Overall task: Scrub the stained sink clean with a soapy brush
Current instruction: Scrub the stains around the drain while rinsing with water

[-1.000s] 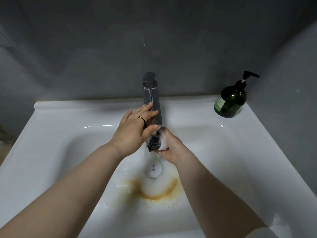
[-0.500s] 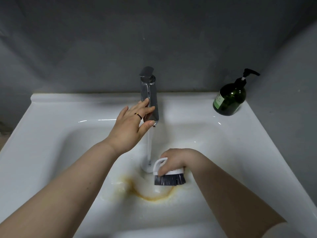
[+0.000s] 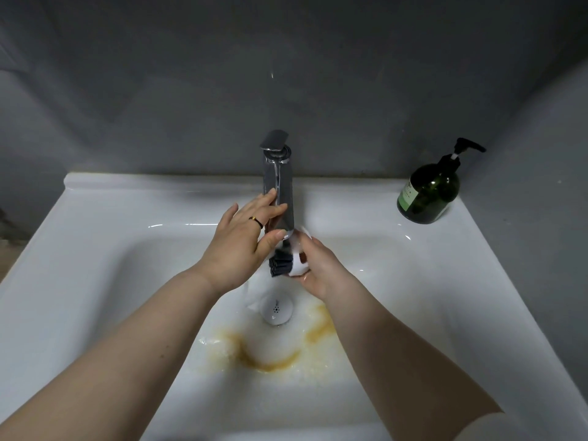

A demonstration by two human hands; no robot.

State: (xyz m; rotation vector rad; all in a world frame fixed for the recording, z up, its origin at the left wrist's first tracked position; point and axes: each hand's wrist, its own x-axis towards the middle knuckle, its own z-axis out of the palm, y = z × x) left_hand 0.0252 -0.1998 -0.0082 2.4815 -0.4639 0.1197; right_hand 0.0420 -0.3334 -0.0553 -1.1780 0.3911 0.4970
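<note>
Head view, right hand (image 3: pixel 321 268): fingers curled round the white back of the brush (image 3: pixel 281 264), gripping it.
Brush: held on its side just under the tip of the tap (image 3: pixel 280 186), dark bristles pointing left, away from the palm; it is above the drain (image 3: pixel 276 308) and not touching the basin.
Left hand (image 3: pixel 241 240): fingers straight, laid against the left side of the tap, thumb at the tip of the spout, just beside the bristles; holding nothing.
Ring (image 3: pixel 255 220): one, on a left finger.
Sink (image 3: pixel 95 249): white, with a brown-yellow stain (image 3: pixel 270 364) curving round the near side of the drain, foam over part of it.
Soap bottle (image 3: pixel 428 192): dark green with a black pump, upright on the back right corner.
Count: two hands, one brush, one tap, one drain, one bottle.
</note>
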